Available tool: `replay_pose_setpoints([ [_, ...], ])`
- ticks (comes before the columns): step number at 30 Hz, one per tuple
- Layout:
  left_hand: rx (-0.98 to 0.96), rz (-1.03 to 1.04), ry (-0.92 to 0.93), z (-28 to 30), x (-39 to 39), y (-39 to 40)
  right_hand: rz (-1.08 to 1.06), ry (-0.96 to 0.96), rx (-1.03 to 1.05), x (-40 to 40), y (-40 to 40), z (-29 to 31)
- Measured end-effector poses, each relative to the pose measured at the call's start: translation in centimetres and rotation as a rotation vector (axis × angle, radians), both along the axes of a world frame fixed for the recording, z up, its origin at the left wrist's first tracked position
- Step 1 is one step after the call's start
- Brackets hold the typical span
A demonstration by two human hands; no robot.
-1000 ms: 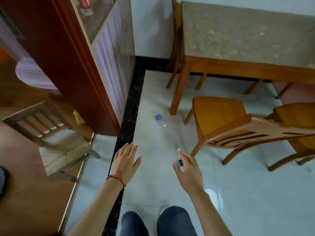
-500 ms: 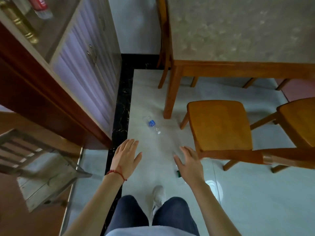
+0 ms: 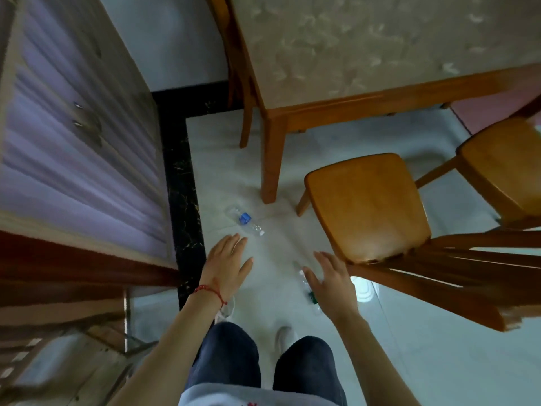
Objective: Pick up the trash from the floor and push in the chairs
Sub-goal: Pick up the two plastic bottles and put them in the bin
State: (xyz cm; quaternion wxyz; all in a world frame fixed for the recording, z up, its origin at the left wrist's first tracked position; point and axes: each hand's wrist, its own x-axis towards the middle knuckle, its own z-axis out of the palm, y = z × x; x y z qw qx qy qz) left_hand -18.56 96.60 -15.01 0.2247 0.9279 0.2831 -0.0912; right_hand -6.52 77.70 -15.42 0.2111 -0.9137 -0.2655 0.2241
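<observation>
Two bare hands are held out, fingers spread, over a pale tiled floor (image 3: 409, 332) in the lower middle of the frame. The left hand (image 3: 227, 263) is seen just below a clear bottle with a blue label (image 3: 245, 219). A second bottle (image 3: 308, 291) is partly hidden by the right hand (image 3: 333, 284). A wooden chair (image 3: 369, 206) is placed at right, beside a table (image 3: 366, 45) in the upper right.

A clear plastic bottle with a blue label (image 3: 245, 219) lies on its side on the pale floor, just left of the bench leg (image 3: 271, 159), white cap toward the viewer. Nearer, a second clear bottle with a green label (image 3: 309, 291) lies partly hidden. The closest chair (image 3: 367, 205), orange-brown wood, stands pulled out right of that leg; a second chair (image 3: 503, 168) stands farther right.
</observation>
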Motion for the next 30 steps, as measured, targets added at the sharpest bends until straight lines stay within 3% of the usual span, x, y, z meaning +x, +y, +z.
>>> replay_pose_setpoints([
  [7, -0.048, -0.131, -0.011, -2.2, 3.2, 7.2, -0.21, 0.031, 0.002, -0.8, 5.3, -1.7],
  [14, -0.011, -0.277, 0.059, -6.6, 5.0, 9.6, -0.243, 0.023, -0.026, -0.5, 6.5, -5.3],
  [30, 0.058, -0.299, 0.009, -23.4, 8.3, 8.5, -0.117, 0.022, -0.082, 3.8, 3.8, -23.5],
])
